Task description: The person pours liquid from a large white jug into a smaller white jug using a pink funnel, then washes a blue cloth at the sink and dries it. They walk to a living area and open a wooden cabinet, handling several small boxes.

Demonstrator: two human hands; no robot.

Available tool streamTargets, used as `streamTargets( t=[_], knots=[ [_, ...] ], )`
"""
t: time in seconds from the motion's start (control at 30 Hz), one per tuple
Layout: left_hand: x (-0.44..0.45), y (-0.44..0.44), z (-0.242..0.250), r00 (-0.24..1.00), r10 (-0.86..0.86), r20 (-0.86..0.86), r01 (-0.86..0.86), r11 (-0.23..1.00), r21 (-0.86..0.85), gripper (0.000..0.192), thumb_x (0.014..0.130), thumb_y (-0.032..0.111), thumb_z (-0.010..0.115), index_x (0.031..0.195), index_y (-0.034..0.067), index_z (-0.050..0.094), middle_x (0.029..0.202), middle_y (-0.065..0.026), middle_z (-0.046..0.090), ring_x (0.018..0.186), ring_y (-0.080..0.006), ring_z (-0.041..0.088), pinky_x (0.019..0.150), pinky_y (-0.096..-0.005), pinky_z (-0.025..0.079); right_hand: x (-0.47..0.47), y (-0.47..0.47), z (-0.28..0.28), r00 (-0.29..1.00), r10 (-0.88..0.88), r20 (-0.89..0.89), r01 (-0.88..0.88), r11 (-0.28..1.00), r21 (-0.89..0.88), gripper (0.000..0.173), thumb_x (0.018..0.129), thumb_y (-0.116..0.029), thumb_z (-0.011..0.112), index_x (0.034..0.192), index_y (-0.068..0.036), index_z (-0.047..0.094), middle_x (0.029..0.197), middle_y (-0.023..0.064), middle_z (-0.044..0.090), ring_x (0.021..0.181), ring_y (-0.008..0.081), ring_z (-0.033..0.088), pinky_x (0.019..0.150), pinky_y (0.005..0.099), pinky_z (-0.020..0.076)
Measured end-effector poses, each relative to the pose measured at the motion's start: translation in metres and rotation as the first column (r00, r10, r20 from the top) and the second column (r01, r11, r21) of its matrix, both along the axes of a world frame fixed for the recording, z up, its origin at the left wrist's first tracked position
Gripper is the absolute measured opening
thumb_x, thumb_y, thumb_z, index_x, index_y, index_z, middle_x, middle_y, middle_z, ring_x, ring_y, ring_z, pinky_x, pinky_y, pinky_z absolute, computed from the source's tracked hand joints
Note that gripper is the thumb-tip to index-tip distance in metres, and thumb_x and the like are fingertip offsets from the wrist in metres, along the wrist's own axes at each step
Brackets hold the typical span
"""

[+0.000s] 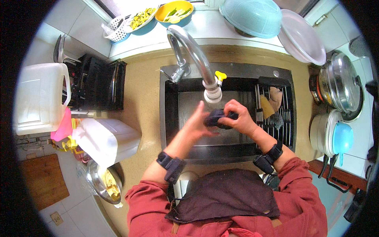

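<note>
Over the sink (204,145), my right hand (240,119) grips a bunched dark cloth (215,117) between thumb and fingers. To its left is my left hand (197,122), blurred, with thumb and fingers spread around the cloth's near end. Whether those fingers touch the cloth is unclear. A chrome faucet (195,47) arches over the basin, and its white nozzle (213,94) hangs just above the cloth. I cannot make out any water running from it.
At the basin's right side a metal rack (284,130) holds sponges (275,99) and a steel scrubber (277,120). White jugs (103,139) stand left, beside a steel bowl (103,183). Food bowls (174,13) and a blue colander (251,19) line the sill. Pots (340,83) stand right.
</note>
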State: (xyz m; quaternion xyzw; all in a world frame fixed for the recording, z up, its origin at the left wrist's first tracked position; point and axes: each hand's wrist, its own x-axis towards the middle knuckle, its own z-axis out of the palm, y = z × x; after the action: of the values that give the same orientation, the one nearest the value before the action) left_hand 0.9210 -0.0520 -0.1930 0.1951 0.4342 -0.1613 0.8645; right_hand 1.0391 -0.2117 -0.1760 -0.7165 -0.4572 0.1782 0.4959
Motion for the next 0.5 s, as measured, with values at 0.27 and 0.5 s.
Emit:
streamTargets(
  t=[0.27,0.5],
  knots=[
    [-0.001,-0.042,0.038,0.893,0.299,0.336,-0.34,0.938,0.068,0.02,0.087,0.024,0.056,0.099,0.008,0.057,0.093,-0.0062,0.059,0.085,-0.0192,0.057,0.077,-0.0327,0.049,-0.03,0.007,0.048,0.994,-0.072,0.083,0.045,0.955,0.295,0.022,0.074,-0.012,0.073,0.071,-0.003,0.053,0.081,0.0088,0.055,0.075,0.0205,0.055,0.069,0.0301,0.0454],
    [0.0,-0.064,0.075,0.93,-0.103,0.352,-0.32,0.239,0.917,0.007,0.071,0.0,0.06,0.076,0.002,0.056,0.078,-0.0057,0.059,0.072,-0.0159,0.055,0.067,-0.0286,0.045,-0.053,0.016,0.038,0.16,-0.069,-0.985,0.604,0.796,0.042,0.02,0.094,-0.024,0.053,0.079,-0.011,0.056,0.072,-0.0003,0.055,0.065,0.0095,0.052,0.06,0.0253,0.0429]
  ],
)
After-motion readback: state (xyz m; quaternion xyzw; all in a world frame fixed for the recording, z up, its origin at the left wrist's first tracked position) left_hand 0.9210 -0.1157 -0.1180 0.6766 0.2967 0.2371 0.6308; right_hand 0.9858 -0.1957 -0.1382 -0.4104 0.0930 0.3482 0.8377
